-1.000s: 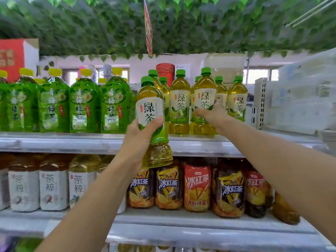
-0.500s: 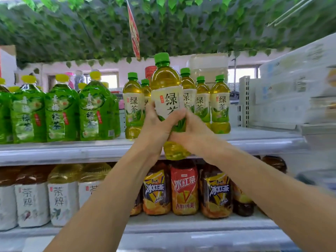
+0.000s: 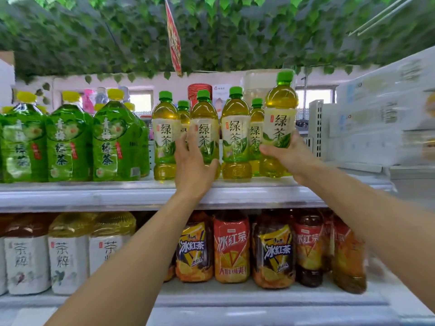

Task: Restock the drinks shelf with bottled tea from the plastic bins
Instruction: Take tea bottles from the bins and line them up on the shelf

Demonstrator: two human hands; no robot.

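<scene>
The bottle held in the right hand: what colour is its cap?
Green, clearest in the head view: the bottle in the right hand.

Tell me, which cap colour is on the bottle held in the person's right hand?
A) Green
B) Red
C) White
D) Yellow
A: the right hand grips a green tea bottle whose cap is green, like its neighbours on the upper shelf.

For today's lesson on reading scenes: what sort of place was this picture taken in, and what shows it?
Most likely a small shop's drinks aisle. Many identical green tea bottles stand in rows on the upper shelf, iced tea bottles fill the shelf below, and a red hanging sign dangles overhead.
</scene>
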